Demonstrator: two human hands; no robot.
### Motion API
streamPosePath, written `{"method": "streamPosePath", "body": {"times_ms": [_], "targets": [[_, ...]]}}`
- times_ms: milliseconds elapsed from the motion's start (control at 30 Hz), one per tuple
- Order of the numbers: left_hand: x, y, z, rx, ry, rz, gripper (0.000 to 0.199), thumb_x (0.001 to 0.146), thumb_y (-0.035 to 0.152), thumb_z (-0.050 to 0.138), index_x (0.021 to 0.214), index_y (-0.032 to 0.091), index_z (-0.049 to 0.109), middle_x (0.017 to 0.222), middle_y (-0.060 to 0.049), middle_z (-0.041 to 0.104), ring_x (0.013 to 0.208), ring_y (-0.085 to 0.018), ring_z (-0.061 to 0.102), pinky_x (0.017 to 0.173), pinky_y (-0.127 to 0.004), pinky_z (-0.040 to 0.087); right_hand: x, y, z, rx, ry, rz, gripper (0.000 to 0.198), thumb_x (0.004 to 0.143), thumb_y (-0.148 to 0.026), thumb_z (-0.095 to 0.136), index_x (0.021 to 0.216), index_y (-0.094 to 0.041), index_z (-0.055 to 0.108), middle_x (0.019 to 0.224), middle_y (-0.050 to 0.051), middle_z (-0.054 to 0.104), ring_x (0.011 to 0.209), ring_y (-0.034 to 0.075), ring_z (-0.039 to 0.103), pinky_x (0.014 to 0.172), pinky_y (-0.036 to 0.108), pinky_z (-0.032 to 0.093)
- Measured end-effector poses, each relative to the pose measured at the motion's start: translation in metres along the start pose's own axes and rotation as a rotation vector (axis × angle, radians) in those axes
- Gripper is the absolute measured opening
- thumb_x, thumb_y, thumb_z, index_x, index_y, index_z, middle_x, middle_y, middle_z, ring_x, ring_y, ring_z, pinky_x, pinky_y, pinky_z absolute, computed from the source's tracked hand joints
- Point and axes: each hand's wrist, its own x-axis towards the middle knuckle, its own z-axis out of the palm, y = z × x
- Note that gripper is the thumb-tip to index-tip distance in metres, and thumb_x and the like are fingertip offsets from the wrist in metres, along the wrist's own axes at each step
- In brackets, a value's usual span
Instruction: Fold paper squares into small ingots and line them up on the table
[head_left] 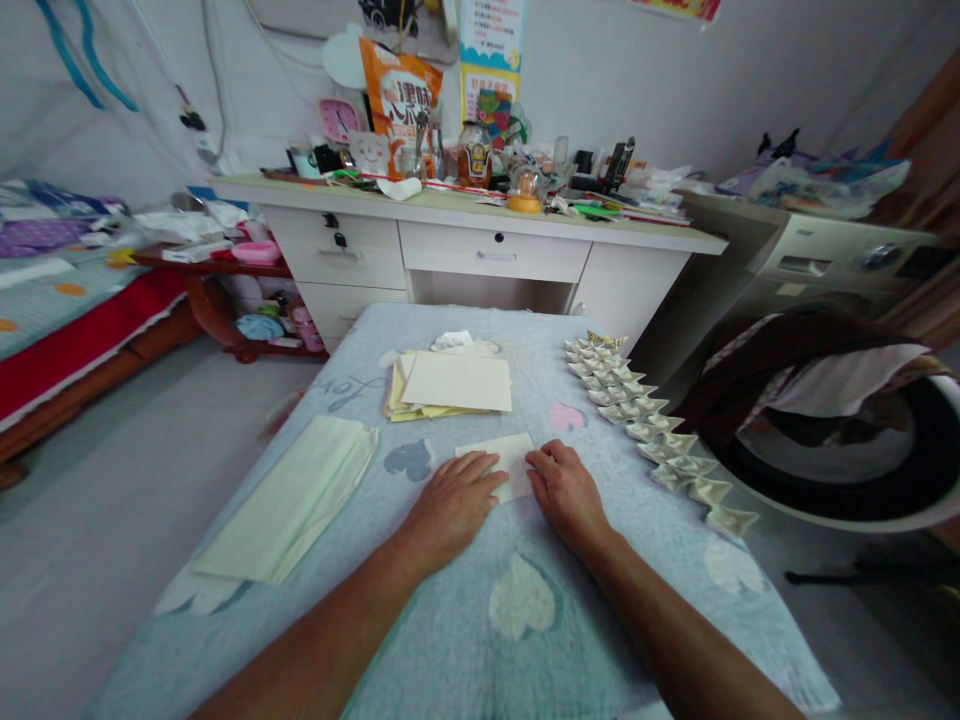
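Observation:
A small piece of pale paper (513, 456) lies flat on the cloth-covered table. Across its left part rests my left hand (452, 500), fingers stretched out and lying flat. My right hand (564, 490) has its fingers curled in at the paper's right edge, thumb side toward the sheet. Beyond both hands is a stack of cream and yellow paper (459, 382). A pile of long pale green sheets (296, 500) sits to the left. Folded paper boats (634, 405) stand in a slanting row along the right side.
A blue cloth with heart patterns (525, 600) covers the table. Behind it stands a white desk (495, 250) crowded with jars and packets. A washing machine (832, 260) with its round door swung out is at the right, a bed (75, 300) at the left.

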Motion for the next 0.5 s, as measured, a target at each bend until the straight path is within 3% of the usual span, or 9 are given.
{"method": "streamPosePath", "body": {"times_ms": [167, 333, 500], "targets": [[0.005, -0.005, -0.003, -0.027, 0.103, -0.046, 0.028, 0.089, 0.024, 0.051, 0.113, 0.027, 0.065, 0.129, -0.004, 0.058, 0.121, -0.023, 0.046, 0.104, -0.042, 0.034, -0.002, 0.000, -0.001, -0.013, 0.010, -0.018, 0.021, 0.090, -0.023, 0.052, 0.107, -0.020, 0.064, 0.102, 0.009, 0.057, 0.095, 0.022, 0.052, 0.085, 0.033, 0.044], [0.010, -0.014, -0.004, 0.078, 0.264, -0.298, 0.046, 0.081, 0.032, 0.061, 0.124, 0.020, 0.054, 0.134, -0.010, 0.051, 0.124, -0.030, 0.040, 0.104, -0.047, 0.030, -0.003, -0.001, -0.001, -0.026, 0.010, -0.020, 0.022, 0.089, -0.030, 0.053, 0.107, -0.020, 0.062, 0.105, 0.010, 0.055, 0.095, 0.023, 0.051, 0.086, 0.034, 0.044], [0.014, -0.015, -0.005, 0.095, 0.235, -0.405, 0.042, 0.076, 0.040, 0.064, 0.114, 0.023, 0.055, 0.130, -0.009, 0.051, 0.119, -0.029, 0.042, 0.099, -0.044, 0.030, -0.003, -0.001, 0.000, -0.016, 0.018, 0.000, 0.024, 0.088, -0.029, 0.055, 0.109, -0.020, 0.060, 0.106, 0.010, 0.055, 0.097, 0.024, 0.051, 0.087, 0.034, 0.044]]}}
